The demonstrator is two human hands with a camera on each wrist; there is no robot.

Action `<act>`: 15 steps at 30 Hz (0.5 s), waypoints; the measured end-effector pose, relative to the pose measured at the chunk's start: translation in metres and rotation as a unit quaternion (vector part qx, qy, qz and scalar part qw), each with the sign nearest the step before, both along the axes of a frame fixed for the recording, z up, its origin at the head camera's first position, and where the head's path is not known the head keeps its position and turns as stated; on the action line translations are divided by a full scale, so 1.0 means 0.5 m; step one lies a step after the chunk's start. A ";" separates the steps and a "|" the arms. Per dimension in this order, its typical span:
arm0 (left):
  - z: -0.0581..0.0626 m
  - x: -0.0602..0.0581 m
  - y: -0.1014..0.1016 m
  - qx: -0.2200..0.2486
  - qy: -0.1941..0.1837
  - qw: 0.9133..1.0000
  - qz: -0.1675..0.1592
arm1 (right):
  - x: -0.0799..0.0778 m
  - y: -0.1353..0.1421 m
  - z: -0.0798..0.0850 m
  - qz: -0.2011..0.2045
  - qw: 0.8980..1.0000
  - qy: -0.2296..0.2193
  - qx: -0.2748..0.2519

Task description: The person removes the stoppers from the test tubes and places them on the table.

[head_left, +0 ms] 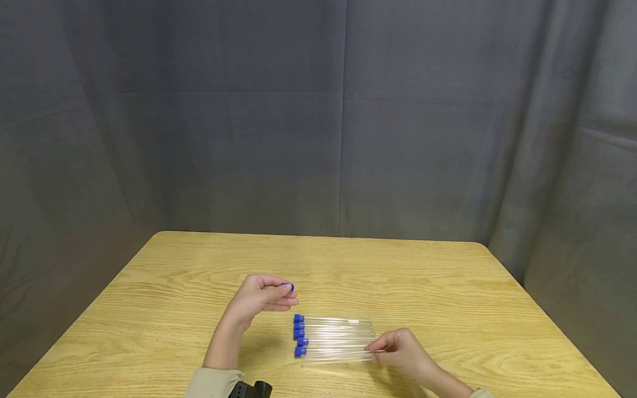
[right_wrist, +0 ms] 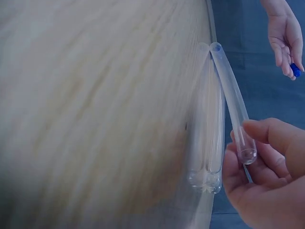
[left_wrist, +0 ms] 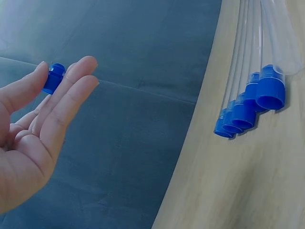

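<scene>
In the head view my left hand [head_left: 259, 298] is raised above the table, left of a row of test tubes. Between its thumb and fingers it pinches a small blue cap [left_wrist: 55, 78], while the other fingers extend loosely. My right hand [head_left: 400, 354] holds an uncapped clear test tube [right_wrist: 233, 100] by its rounded bottom end. That tube's open mouth points left, at the near side of the row. Several capped test tubes [head_left: 338, 327] lie side by side, their blue caps [left_wrist: 270, 94] toward the left hand.
The wooden table [head_left: 199, 265] has rounded far corners. Grey curtains [head_left: 278, 138] hang behind it and along both sides. A black strap with a device [head_left: 249, 389] sits at the left wrist, by a beige sleeve.
</scene>
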State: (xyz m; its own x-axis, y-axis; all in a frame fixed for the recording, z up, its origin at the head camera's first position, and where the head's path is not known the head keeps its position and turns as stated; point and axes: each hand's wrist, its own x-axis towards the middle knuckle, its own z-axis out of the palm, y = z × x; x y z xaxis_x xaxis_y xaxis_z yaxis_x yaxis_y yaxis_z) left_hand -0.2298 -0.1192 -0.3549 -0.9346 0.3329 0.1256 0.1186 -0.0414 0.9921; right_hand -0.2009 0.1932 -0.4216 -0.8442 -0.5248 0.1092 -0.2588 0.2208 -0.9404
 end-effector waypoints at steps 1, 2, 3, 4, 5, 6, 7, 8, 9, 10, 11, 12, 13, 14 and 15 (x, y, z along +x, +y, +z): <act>0.001 0.000 0.000 0.001 0.001 1.000 0.000 | -0.001 -0.001 0.000 -0.002 1.000 0.016 0.011; 0.003 0.001 -0.001 0.001 0.001 1.000 0.001 | -0.001 -0.002 0.000 -0.002 0.999 0.031 0.021; 0.005 0.002 -0.001 0.001 0.003 1.000 0.001 | -0.001 -0.004 -0.001 -0.004 0.998 0.045 0.033; 0.006 0.002 -0.001 0.001 0.004 1.000 0.001 | -0.001 -0.006 -0.001 -0.004 0.998 0.054 0.041; 0.007 0.003 -0.001 0.002 0.005 1.000 0.001 | -0.001 -0.007 0.000 -0.005 0.997 0.066 0.050; 0.009 0.003 -0.001 0.003 0.006 1.000 0.000 | 0.000 -0.009 0.000 -0.005 0.996 0.075 0.058; 0.010 0.004 -0.001 0.003 0.007 1.000 -0.001 | 0.000 -0.011 0.000 -0.006 0.995 0.082 0.064; 0.010 0.004 -0.001 0.004 0.007 1.000 -0.003 | 0.000 -0.012 0.001 -0.007 0.994 0.088 0.071; 0.011 0.005 -0.001 0.004 0.006 1.000 -0.004 | 0.001 -0.013 0.002 -0.008 0.993 0.091 0.077; 0.011 0.005 -0.001 0.004 0.006 1.000 -0.006 | 0.000 -0.015 0.002 -0.007 0.992 0.098 0.083; 0.011 0.006 -0.001 0.004 0.005 1.000 -0.007 | 0.000 -0.016 0.003 -0.007 0.991 0.102 0.089; 0.011 0.006 -0.001 0.003 0.005 1.000 -0.009 | 0.000 -0.016 0.003 -0.007 0.990 0.105 0.095; 0.010 0.006 -0.001 0.003 0.005 1.000 -0.009 | -0.001 -0.017 0.003 -0.007 0.989 0.107 0.100; 0.010 0.006 0.000 0.003 0.005 1.000 -0.010 | -0.001 -0.017 0.003 -0.007 0.989 0.109 0.104; 0.009 0.006 0.000 0.002 0.006 1.000 -0.010 | -0.002 -0.018 0.002 -0.006 0.988 0.111 0.107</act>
